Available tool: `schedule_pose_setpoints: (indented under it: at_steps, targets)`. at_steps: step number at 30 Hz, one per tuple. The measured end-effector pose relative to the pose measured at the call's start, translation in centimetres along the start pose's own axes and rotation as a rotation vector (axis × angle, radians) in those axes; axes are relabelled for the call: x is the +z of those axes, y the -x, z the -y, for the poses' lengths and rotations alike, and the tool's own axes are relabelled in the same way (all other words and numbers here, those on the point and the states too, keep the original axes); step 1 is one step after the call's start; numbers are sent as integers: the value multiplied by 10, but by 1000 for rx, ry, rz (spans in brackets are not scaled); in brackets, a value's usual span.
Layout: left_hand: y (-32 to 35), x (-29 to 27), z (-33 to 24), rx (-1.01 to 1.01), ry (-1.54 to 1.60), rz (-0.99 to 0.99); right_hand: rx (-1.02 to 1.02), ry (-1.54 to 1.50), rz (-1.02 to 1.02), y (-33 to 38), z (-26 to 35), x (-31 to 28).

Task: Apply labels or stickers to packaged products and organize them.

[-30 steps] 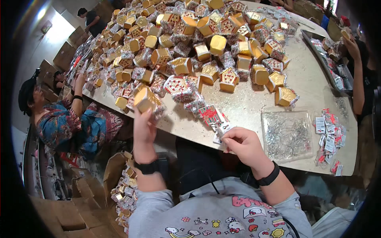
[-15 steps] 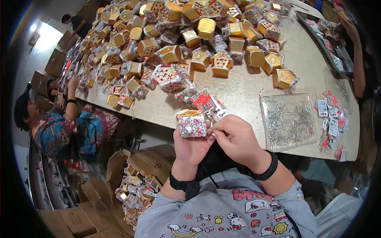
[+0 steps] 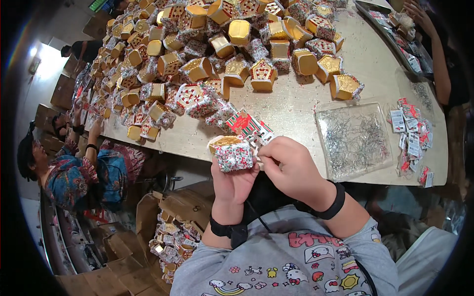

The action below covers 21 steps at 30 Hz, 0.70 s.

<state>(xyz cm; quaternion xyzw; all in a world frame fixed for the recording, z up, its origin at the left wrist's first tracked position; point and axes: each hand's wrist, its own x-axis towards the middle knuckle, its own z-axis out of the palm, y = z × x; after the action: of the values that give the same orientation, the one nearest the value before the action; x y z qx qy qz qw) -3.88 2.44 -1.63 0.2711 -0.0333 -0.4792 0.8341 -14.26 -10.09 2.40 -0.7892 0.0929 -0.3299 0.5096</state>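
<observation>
A small house ornament (image 3: pixel 233 156), gold with a roof of coloured sprinkles, rests in my left hand (image 3: pixel 232 183), the fingers wrapped round it from below. At its right side my right hand (image 3: pixel 289 160) has thumb and forefinger pinched together. Whatever sits in that pinch is hidden, too small to name. Just beyond the ornament, a red, green and white striped card tag (image 3: pixel 245 125) leans up near my right fingertips. Further off, a large heap of similar house ornaments (image 3: pixel 197 64) covers the table.
A clear shallow tray of thin metal wire pieces (image 3: pixel 353 140) lies to the right on the table (image 3: pixel 296 106), with bundled tags (image 3: pixel 411 135) past it. A dark tray (image 3: pixel 390 34) stands far right. Below left is a cardboard box (image 3: pixel 182 209) of ornaments. Co-workers (image 3: pixel 79 167) sit around.
The view has shifted a little, so the table contents sit further left and higher. My right fingers have closed in at the ornament's side; the thin wire seen there earlier no longer shows.
</observation>
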Motion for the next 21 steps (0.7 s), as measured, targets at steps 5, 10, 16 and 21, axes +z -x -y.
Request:
schedule_pose_setpoints:
  at_steps: [5,10,16,21]
  targets:
    - [3,7,3,129,26,-113,-63,54,-21,3,-1,4]
    - [1,-1,5,82,-53,20,-67,67,-31,3,-1,0]
    - [2,1,4,61,-1,-39,382,-260,100,2,5,-7]
    - [3,-1,4,67,0,-57,390,-356,137,2,3,-9]
